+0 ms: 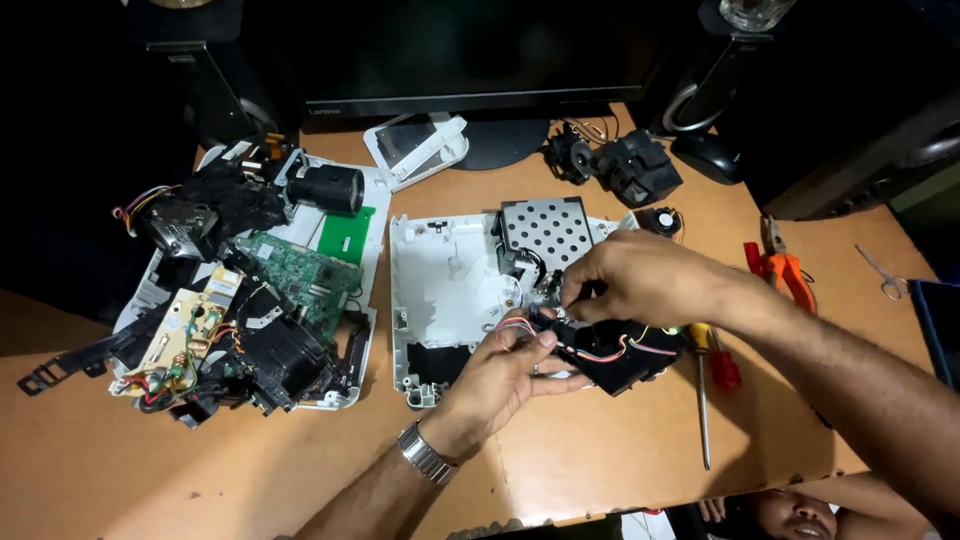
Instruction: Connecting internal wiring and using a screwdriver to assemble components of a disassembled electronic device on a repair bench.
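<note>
**Kid:** What is way over on the left?

**Helper:** A pile of taken-apart machine bits (240, 290). It has a green circuit board (300, 275) and a black lens tube (328, 188), all sitting in a white shell half. No hand is near it.

**Kid:** And next to that?

**Helper:** Another white plastic shell (440, 290), lying open on the brown table (600, 450). A metal plate full of little holes (546, 230) sits at its far side.

**Kid:** Where are the hands?

**Helper:** Right at the near right corner of that shell. The left hand (505, 375) comes up from below, with a silver watch (425, 455) on the wrist. Its fingers curl and pinch a bunch of coloured wires (515, 325).

**Kid:** And the other one?

**Helper:** The right hand (640, 275) reaches in from the right side. Its fingertips are pressed together on something small, just above the wires. I cannot tell what that small thing is.

**Kid:** What do the wires go to?

**Helper:** A black part (620, 355). It lies long-ways from left to right, under the right hand and just right of the left hand. Both hands touch its left end, so they are about equally close.

**Kid:** Anything further right?

**Helper:** A red-handled screwdriver (708, 385) just beside the black part, then orange pliers (785, 270), well apart from the hands.
</note>
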